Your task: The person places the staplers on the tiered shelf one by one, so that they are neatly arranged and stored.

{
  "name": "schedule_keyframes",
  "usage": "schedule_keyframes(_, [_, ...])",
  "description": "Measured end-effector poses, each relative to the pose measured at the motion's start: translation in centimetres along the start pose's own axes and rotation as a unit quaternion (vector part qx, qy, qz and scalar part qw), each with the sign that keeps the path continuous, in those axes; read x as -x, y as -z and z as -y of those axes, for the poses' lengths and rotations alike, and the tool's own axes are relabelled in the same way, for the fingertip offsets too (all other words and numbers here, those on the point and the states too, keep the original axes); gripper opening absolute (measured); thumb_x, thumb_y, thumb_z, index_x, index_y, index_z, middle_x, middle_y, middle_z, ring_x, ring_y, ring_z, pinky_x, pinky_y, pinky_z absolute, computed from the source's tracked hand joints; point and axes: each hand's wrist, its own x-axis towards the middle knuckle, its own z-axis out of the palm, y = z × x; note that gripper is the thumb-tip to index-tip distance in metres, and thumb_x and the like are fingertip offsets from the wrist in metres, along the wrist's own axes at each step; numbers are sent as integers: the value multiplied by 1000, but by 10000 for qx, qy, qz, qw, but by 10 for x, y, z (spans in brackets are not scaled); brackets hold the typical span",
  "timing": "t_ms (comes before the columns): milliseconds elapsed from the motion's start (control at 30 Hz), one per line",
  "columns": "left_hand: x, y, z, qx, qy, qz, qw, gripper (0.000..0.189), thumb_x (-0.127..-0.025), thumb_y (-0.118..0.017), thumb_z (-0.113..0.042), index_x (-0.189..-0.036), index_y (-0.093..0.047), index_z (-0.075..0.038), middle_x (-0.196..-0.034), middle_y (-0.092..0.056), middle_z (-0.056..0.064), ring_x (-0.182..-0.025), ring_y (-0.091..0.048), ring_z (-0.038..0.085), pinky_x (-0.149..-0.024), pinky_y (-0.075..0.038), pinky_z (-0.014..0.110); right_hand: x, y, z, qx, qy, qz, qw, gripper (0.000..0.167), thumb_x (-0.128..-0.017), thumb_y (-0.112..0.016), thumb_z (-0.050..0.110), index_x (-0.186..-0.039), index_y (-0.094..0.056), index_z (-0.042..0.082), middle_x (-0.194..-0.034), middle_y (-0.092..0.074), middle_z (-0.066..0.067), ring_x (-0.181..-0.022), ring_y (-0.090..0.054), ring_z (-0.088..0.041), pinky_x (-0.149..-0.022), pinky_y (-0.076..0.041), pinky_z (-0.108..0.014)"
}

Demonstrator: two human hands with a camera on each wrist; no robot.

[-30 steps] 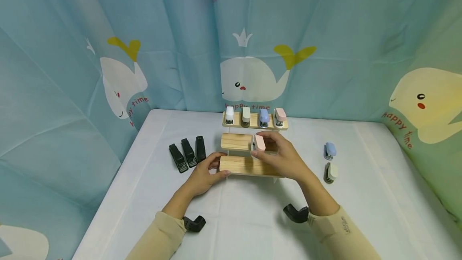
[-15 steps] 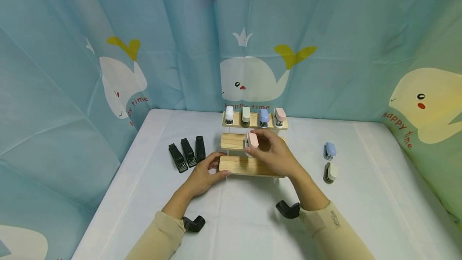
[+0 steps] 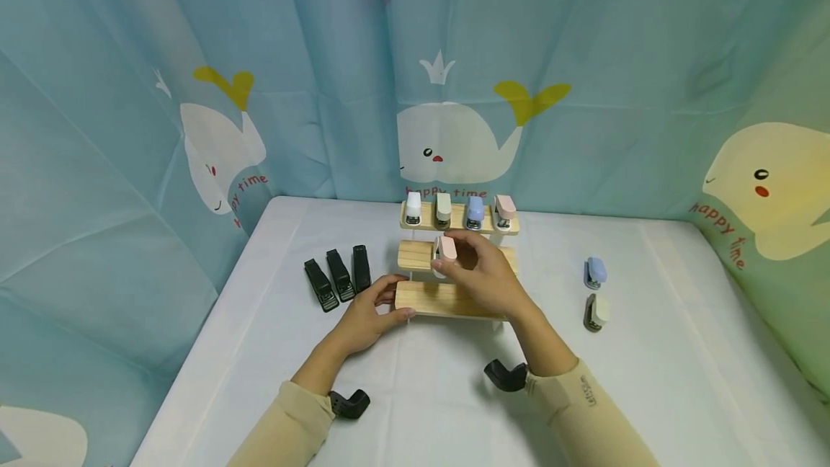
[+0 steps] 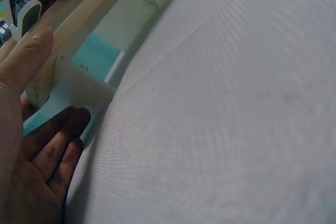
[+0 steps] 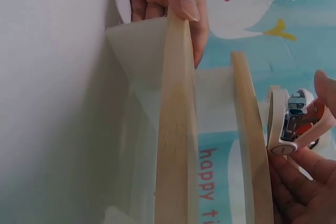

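Note:
In the head view my right hand (image 3: 485, 278) pinches a small pink-and-white stapler (image 3: 447, 248) at the middle tier of a three-tier wooden display rack (image 3: 437, 299). The right wrist view shows this stapler tilted right beside the middle plank (image 5: 251, 129); whether its base touches the wood I cannot tell. My left hand (image 3: 366, 319) holds the rack's left end, thumb on the front plank and fingers behind it. On the top tier stand a white stapler (image 3: 413, 209), a cream stapler (image 3: 443, 210), a blue stapler (image 3: 475, 212) and another pink stapler (image 3: 503, 212).
Three black staplers (image 3: 341, 276) lie left of the rack on the white-covered table (image 3: 415, 409). To the right are a second blue stapler (image 3: 594, 272) and a second cream stapler (image 3: 596, 312). A whale-print curtain (image 3: 324, 128) hangs behind and at both sides.
My right hand has carried the pink stapler leftward along the middle tier. My left hand has stayed at the rack's left end.

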Motion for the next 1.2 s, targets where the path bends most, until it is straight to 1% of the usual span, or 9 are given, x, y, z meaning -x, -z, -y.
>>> schedule_keyframes(167, [-1, -1, 1, -26, 23, -11, 10000, 63, -89, -78, -53, -144, -50, -44, -134, -69, -7, -132, -62, 20, -115, -45, 51, -2, -5, 0, 137, 81, -114, 9998, 61, -91, -80, 45, -140, -60, 14, -131, -65, -4, -119, -62, -23, -107, -49, -47])
schedule_keyframes(333, [-1, 0, 0, -13, 12, 9, 10000, 63, -89, -78, -52, -145, -50, -43, -134, -69, -7, -132, -62, 20, -115, -46, 51, -4, -10, 3, 316, 97, -252, 9991, 57, -90, -80, 46, -135, -64, 15, -130, -67, -5, -119, -62, -23, -107, -49, -48])
schedule_keyframes(500, [0, 0, -2, 6, -43, 9, 10000, 63, -90, -78, -52, -145, -51, -39, -134, -70, -5, -131, -63, 22, -114, -46, 52, -5, -15, 6, 721, 10, -404, 9966, 58, -89, -80, 50, -135, -65, 17, -132, -67, -4, -123, -58, -27, -109, -45, -51])
schedule_keyframes(600, [0, 0, -2, 29, -40, 7, 10000, 62, -89, -79, -52, -144, -52, -40, -133, -70, -6, -130, -63, 21, -113, -46, 51, -5, -18, 8, 893, -53, -472, 9949, 58, -89, -79, 51, -135, -66, 18, -131, -68, -3, -121, -55, -28, -107, -42, -51])
schedule_keyframes(700, [1, 0, -2, 42, -34, 9, 10000, 62, -89, -79, -51, -144, -52, -41, -132, -70, -7, -130, -63, 19, -113, -46, 51, -5, -20, 9, 1022, -116, -504, 9934, 60, -89, -78, 54, -137, -66, 19, -133, -68, -3, -120, -54, -28, -107, -40, -51])
schedule_keyframes(800, [1, 0, -2, 51, -32, 7, 10000, 63, -89, -80, -50, -144, -51, -42, -132, -70, -8, -130, -63, 19, -114, -46, 52, -5, -22, 10, 1118, -234, -535, 9920, 65, -88, -77, 58, -140, -65, 19, -137, -67, -3, -123, -53, -29, -107, -40, -51])
schedule_keyframes(933, [1, 1, -2, 24, -39, -4, 10000, 63, -89, -79, -51, -145, -52, -41, -133, -70, -7, -131, -63, 21, -114, -46, 52, -6, -24, 11, 1122, -350, -621, 9911, 70, -86, -78, 59, -141, -65, 18, -136, -68, -5, -123, -54, -30, -105, -42, -52])
schedule_keyframes(1200, [1, 0, -2, 24, -16, 8, 10000, 61, -89, -79, -49, -144, -51, -44, -133, -70, -8, -130, -63, 19, -114, -46, 50, -6, -26, 11, 1185, -327, -773, 9894, 73, -85, -81, 57, -140, -66, 12, -136, -68, -9, -125, -54, -32, -107, -42, -53])
